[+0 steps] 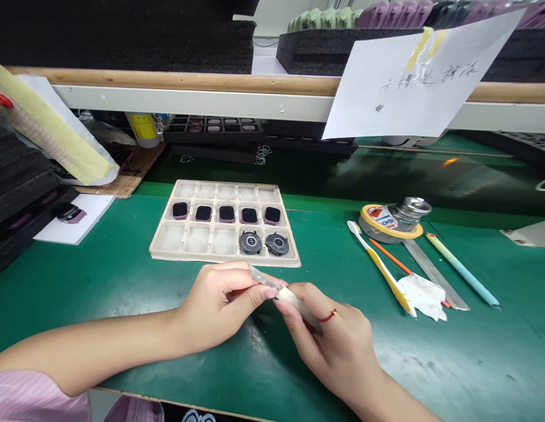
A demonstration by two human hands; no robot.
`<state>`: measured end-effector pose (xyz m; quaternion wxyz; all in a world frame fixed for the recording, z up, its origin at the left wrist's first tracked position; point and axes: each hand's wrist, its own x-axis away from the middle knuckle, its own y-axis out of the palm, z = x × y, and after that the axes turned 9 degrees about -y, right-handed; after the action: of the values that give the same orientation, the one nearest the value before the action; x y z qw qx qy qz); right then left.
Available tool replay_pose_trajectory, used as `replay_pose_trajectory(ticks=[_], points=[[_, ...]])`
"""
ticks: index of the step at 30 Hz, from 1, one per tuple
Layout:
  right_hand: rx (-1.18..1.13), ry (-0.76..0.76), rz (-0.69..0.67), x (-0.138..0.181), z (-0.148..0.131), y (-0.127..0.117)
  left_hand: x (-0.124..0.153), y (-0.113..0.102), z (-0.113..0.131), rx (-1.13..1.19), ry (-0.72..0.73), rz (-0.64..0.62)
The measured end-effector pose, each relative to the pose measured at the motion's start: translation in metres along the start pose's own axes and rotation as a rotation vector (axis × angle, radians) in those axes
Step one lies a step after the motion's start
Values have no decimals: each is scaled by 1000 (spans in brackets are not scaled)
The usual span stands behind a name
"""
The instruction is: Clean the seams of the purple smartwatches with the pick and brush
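Over the front of the green table, my hands meet just in front of a pale plastic tray. A knife with a whitish handle (pixel 292 298) and a narrow metal blade is gripped in my right hand (pixel 336 337), its blade pointing up and left. My left hand (pixel 224 302) is closed in a pinch beside the blade, thumb against it or just below; what else its fingers hold is hidden. In the middle row of the tray (pixel 167 253) sit several square watch bodies (pixel 227 214) with black faces. Two round watch bodies (pixel 250 241) lie in its front right pockets.
Rightward lie a toothbrush (pixel 382 269), an orange stick (pixel 391 256), a crumpled white wipe (pixel 424 296), a steel ruler (pixel 435 274), a light-blue pen (pixel 463 269) and a tape roll (pixel 373 225) around a metal-topped bottle. A paper sheet (pixel 422 82) hangs from the shelf. Black foam trays stand left.
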<state>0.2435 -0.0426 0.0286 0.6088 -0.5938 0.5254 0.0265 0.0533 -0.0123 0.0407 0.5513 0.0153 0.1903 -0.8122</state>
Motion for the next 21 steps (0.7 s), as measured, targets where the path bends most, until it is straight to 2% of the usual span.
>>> replay_pose_trajectory(ticks=[9,21], points=[[28,36,3,1,-2,2,-2,1,1,-42,-78,26],[31,85,-5,-1,-4,4,-5,1,1,-33,-93,39]])
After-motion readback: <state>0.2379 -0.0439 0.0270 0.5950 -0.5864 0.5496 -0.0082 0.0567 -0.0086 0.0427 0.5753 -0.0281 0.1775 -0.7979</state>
